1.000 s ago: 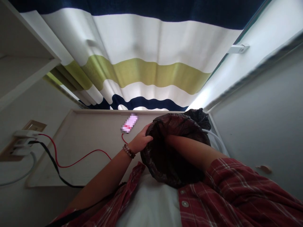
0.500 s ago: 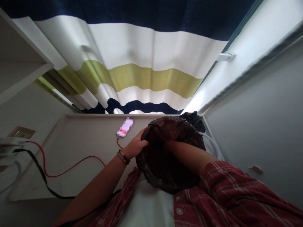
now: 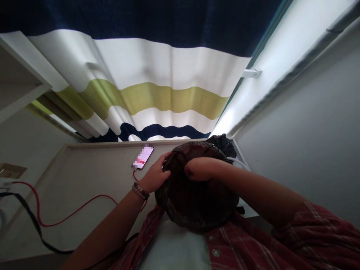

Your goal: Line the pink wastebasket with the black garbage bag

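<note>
A round trash bin lined with a dark plastic bag (image 3: 197, 221) stands tilted against my body, its wide mouth facing me. My left hand (image 3: 155, 175), with a beaded bracelet at the wrist, grips the bin's left rim, thumb on the near side and fingers over the liner. Inside the upper part of the mouth is my right hand (image 3: 201, 169), its fingers curled in. Shadow hides the fingertips and whatever they may hold. The bottom of the bin is too dark to make out.
On the white tabletop (image 3: 84, 180) lies a phone (image 3: 144, 156) plugged into a red cable (image 3: 75, 214). A crumpled black bag (image 3: 223, 145) sits behind the bin at the corner. A striped curtain (image 3: 168, 97) hangs at the back, and a wall (image 3: 309, 123) rises on the right.
My right hand has come up from deep inside the bin to near its mouth, so the curled hand now shows. My left hand keeps its hold on the rim. The view has shifted slightly.
</note>
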A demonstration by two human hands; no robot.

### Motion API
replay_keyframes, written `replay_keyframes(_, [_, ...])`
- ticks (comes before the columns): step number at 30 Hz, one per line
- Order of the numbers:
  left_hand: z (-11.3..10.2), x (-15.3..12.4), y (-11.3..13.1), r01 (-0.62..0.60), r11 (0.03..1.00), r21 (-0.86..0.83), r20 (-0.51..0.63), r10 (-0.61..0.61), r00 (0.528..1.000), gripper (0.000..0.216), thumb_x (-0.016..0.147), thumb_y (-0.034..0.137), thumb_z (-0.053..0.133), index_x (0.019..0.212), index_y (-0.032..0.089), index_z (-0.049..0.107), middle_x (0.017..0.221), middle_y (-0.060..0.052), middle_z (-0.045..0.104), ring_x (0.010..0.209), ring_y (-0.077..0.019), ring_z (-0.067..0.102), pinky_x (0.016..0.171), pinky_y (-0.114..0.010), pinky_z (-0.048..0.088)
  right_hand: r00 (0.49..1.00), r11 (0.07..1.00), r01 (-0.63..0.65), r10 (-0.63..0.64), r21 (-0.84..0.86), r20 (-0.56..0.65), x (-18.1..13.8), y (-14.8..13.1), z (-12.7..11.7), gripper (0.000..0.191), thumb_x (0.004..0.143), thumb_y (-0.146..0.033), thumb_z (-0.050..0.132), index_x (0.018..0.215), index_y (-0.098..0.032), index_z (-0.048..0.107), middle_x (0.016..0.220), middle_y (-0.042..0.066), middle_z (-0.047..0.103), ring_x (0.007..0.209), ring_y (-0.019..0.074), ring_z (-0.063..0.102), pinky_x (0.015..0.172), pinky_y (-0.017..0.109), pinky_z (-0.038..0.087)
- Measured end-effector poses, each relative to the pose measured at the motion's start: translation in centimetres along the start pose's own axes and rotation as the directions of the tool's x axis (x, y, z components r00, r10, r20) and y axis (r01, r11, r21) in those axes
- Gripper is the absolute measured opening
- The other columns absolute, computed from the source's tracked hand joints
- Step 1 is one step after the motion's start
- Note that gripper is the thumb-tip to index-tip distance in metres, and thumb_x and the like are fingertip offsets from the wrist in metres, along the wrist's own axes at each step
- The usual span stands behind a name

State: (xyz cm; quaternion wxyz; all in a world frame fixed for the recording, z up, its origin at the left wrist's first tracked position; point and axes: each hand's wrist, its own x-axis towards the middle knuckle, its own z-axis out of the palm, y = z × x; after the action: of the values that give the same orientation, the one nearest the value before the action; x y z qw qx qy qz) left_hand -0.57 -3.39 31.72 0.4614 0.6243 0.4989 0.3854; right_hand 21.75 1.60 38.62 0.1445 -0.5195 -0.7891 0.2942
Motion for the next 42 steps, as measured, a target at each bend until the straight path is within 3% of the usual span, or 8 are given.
replay_keyframes(2, [-0.2, 0.2, 0.1, 0.024, 1.0, -0.019, -0.004, -0.024, 1.0, 0.06, 0.079, 0.022, 0.061, 0.137, 0.023, 0.044, 0.138, -0.009, 0.048, 0.126, -0.0275, 0.047, 0.103, -0.045, 0.042, 0.997, 0.994, 0.079, -0.078, -0.079, 0.003, 0.8, 2.3, -2.5, 0.013, 0.075, -0.029, 0.069, 0.078, -0.017, 0.069, 0.069, 0.0, 0.063, 0.062, 0.0116, 0.054, 0.064, 0.025, 0.043])
replay_keyframes(6, [-0.8, 2.2, 0.7, 0.041, 0.998, 0.056, -0.119, -0.034, 0.992, 0.049, 0.084, 0.04, 0.06, 0.128, 0.022, 0.051, 0.135, -0.011, 0.05, 0.125, -0.0297, 0.047, 0.099, -0.047, 0.044, 0.894, 0.986, -0.145, 0.096, -0.081, -0.439, -1.8, 9.3, -5.5, 0.041, 0.083, -0.038, 0.057, 0.119, -0.018, 0.059, 0.104, 0.009, 0.064, 0.084, 0.0182, 0.059, 0.08, 0.033, 0.046])
replay_keyframes(10, [-0.4, 6.7, 2.5, -0.058, 0.948, 0.312, -0.077, 0.086, 0.993, 0.045, 0.088, 0.047, 0.052, 0.123, 0.019, 0.056, 0.126, -0.011, 0.057, 0.119, -0.0285, 0.051, 0.1, -0.046, 0.041, 0.95, 0.972, -0.171, 0.206, 0.16, -0.236, -5.4, 13.4, -3.8, 0.053, 0.09, -0.04, 0.047, 0.14, -0.022, 0.042, 0.134, 0.009, 0.051, 0.11, 0.02, 0.057, 0.093, 0.036, 0.046])
replay_keyframes(13, [1.5, 10.7, 3.8, -0.182, 0.855, 0.486, 0.063, 0.173, 0.983, 0.045, 0.091, 0.049, 0.045, 0.118, 0.018, 0.062, 0.122, -0.01, 0.061, 0.116, -0.0277, 0.053, 0.103, -0.043, 0.037, 0.957, 0.973, -0.153, 0.189, 0.172, -0.22, -6.2, 13.2, -2.2, 0.052, 0.092, -0.037, 0.045, 0.142, -0.024, 0.04, 0.135, 0.007, 0.051, 0.118, 0.0194, 0.053, 0.102, 0.037, 0.04])
replay_keyframes(17, [5.1, 14.4, 4.0, -0.223, 0.775, 0.591, 0.245, 0.091, 0.965, 0.049, 0.093, 0.052, 0.034, 0.112, 0.02, 0.066, 0.113, -0.009, 0.066, 0.106, -0.0273, 0.059, 0.093, -0.038, 0.042, 0.915, 0.991, -0.111, 0.133, 0.078, -0.382, -5.5, 12.2, -1.3, 0.039, 0.09, -0.027, 0.045, 0.128, -0.018, 0.054, 0.124, 0.009, 0.058, 0.114, 0.019, 0.053, 0.103, 0.035, 0.039])
replay_keyframes(27, [6.9, 15.1, 3.4, -0.282, 0.689, 0.668, 0.305, 0.092, 0.948, 0.055, 0.092, 0.057, 0.032, 0.083, 0.018, 0.071, 0.088, -0.012, 0.069, 0.085, -0.0279, 0.061, 0.08, -0.037, 0.041, 0.794, 0.985, -0.172, 0.127, -0.018, -0.594, -6.4, 12.2, -1.3, 0.005, 0.083, -0.022, 0.052, 0.082, -0.019, 0.056, 0.089, 0.005, 0.056, 0.088, 0.018, 0.053, 0.083, 0.03, 0.041])
replay_keyframes(35, [7.2, 14.8, 3.6, -0.272, 0.632, 0.725, 0.254, 0.121, 0.959, 0.05, 0.09, 0.057, 0.038, 0.084, 0.019, 0.069, 0.083, -0.009, 0.065, 0.081, -0.024, 0.057, 0.077, -0.034, 0.042, 0.855, 0.97, -0.24, 0.193, -0.036, -0.48, -8.1, 12.4, -2.0, 0.017, 0.083, -0.027, 0.056, 0.098, -0.021, 0.059, 0.095, 0.006, 0.057, 0.086, 0.0188, 0.055, 0.079, 0.029, 0.041])
replay_keyframes(42, [7.5, 14.4, 3.8, -0.389, 0.623, 0.679, 0.327, 0.217, 0.92, 0.033, 0.091, 0.043, 0.047, 0.109, 0.024, 0.068, 0.1, -0.006, 0.064, 0.094, -0.022, 0.058, 0.086, -0.033, 0.044, 0.888, 0.947, -0.307, 0.247, -0.098, -0.389, -11.7, 11.9, -2.1, 0.026, 0.085, -0.034, 0.056, 0.106, -0.02, 0.064, 0.099, 0.009, 0.058, 0.089, 0.0209, 0.058, 0.078, 0.03, 0.042])
